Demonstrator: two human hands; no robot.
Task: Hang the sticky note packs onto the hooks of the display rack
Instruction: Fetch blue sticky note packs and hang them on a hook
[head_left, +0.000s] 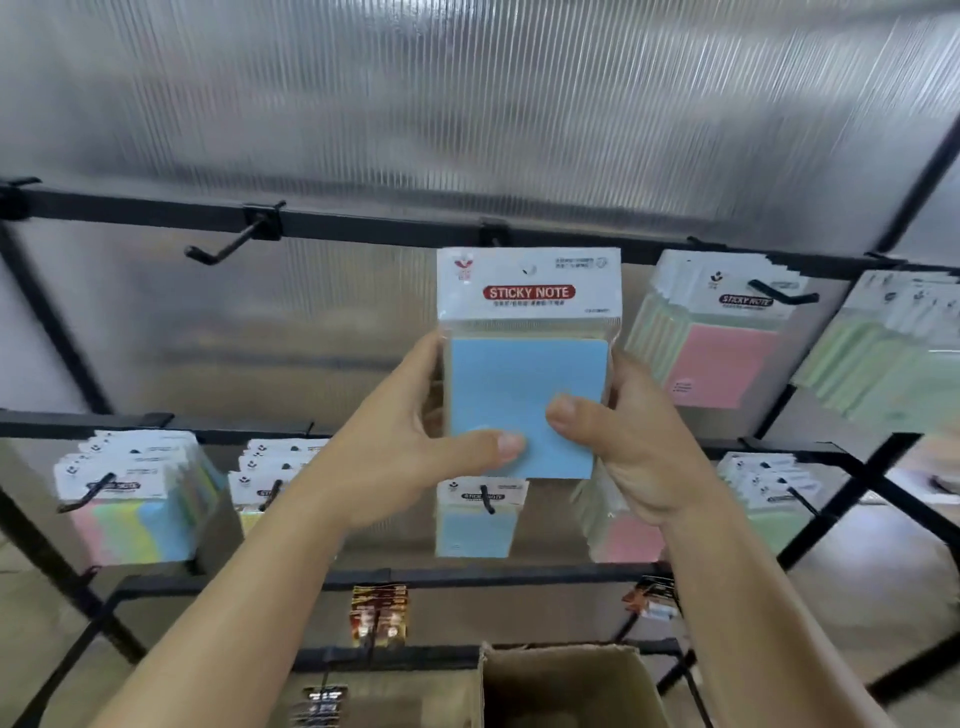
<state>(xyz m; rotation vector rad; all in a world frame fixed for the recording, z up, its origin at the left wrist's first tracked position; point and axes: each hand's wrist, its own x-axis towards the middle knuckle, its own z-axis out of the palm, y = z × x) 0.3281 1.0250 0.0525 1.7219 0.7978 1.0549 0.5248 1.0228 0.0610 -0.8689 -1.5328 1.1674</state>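
Observation:
A blue sticky note pack (524, 364) with a white header card is held upright in front of the black display rack (363, 228), its hang hole just below the top bar. My left hand (415, 436) grips its left edge, thumb across the lower front. My right hand (623, 431) grips the right edge, thumb on the blue face. The hook behind the pack is hidden; only its mount (493, 234) shows. An empty hook (228, 244) sticks out at the upper left.
Pink packs (722, 353) and green packs (893, 364) hang at the upper right. The middle bar carries more packs: pastel (135, 509), blue (478, 519), pink (628, 540). An open cardboard box (566, 686) sits below. A ribbed translucent wall stands behind the rack.

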